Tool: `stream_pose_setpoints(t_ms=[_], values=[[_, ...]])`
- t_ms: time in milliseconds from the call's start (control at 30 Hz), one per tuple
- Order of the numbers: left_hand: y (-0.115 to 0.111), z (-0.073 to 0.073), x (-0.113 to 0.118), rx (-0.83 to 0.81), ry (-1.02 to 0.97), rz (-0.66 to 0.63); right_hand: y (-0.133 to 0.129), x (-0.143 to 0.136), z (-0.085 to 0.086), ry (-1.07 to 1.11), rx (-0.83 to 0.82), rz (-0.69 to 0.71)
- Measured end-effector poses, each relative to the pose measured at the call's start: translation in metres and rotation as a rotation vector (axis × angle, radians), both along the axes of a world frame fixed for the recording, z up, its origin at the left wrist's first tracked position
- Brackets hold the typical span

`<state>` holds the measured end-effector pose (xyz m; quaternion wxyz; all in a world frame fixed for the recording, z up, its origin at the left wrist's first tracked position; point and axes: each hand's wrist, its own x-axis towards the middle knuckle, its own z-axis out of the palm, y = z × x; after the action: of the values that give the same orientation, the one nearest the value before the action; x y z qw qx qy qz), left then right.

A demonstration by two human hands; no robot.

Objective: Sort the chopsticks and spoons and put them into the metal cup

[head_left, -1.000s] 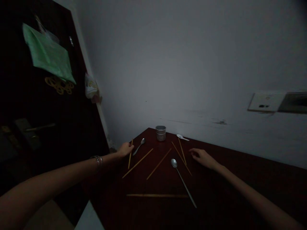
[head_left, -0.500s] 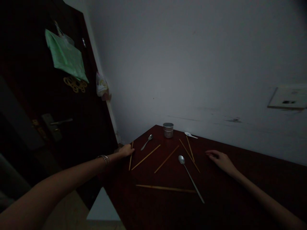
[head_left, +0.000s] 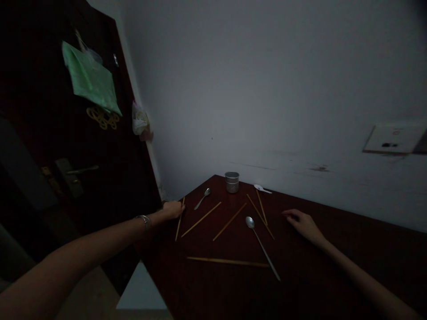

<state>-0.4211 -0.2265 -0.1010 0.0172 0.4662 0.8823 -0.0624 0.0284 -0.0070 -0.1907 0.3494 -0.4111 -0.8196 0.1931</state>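
Note:
At the table's left edge, my left hand (head_left: 172, 209) is closed on a wooden chopstick (head_left: 179, 226), which slants toward me. My right hand (head_left: 304, 226) rests on the tabletop at the right, holding nothing, its fingers loosely bent with a gap by the thumb. Between the hands lie a second chopstick (head_left: 201, 219), a third chopstick (head_left: 230, 222) and a crossing pair of chopsticks (head_left: 265, 218). A long-handled metal spoon (head_left: 263, 249) points toward me, near one end of a sideways chopstick (head_left: 227, 261). Farther back lies a small metal spoon (head_left: 202, 198).
A metal cup (head_left: 232, 182) with a perforated lower part stands near the back corner of the dark red table (head_left: 213, 293). A white spoon (head_left: 262, 189) lies by the wall. To the left are a dark door (head_left: 110, 178) and a pale panel (head_left: 142, 291) below table height.
The near end of the chopstick in my left hand has swung slightly left and toward me. My right hand stays on the table. The whole view has shifted a little.

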Motion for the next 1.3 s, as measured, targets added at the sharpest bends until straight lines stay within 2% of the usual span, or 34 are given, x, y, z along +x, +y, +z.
stream_pose_setpoints(t_ms=[133, 300, 433, 567, 733, 900, 1033, 1167, 1300], values=[[0.007, 0.012, 0.008, 0.010, 0.139, -0.086, 0.000, 0.000, 0.001, -0.005, -0.004, 0.012], [0.027, 0.039, 0.034, 0.121, 0.218, -0.210, -0.002, -0.002, 0.004, -0.039, 0.010, 0.003], [0.044, 0.059, 0.072, 0.224, 0.177, -0.338, -0.006, -0.004, 0.006, -0.057, 0.029, 0.001], [0.061, 0.064, 0.121, 0.301, 0.097, -0.494, -0.014, -0.004, 0.009, -0.070, 0.016, -0.014], [0.079, 0.047, 0.188, 0.302, -0.002, -0.677, -0.031, 0.007, 0.015, -0.049, 0.004, -0.049], [0.090, 0.014, 0.257, 0.269, -0.136, -0.783, -0.046, 0.040, 0.018, -0.075, 0.039, -0.116], [0.100, -0.016, 0.304, 0.280, -0.193, -0.890, -0.051, 0.079, 0.019, -0.148, 0.032, -0.250], [0.112, -0.041, 0.339, 0.285, -0.244, -0.899, -0.061, 0.121, 0.021, -0.251, -0.003, -0.413], [0.116, -0.053, 0.356, 0.267, -0.252, -0.859, -0.077, 0.150, 0.018, -0.331, 0.003, -0.484]])
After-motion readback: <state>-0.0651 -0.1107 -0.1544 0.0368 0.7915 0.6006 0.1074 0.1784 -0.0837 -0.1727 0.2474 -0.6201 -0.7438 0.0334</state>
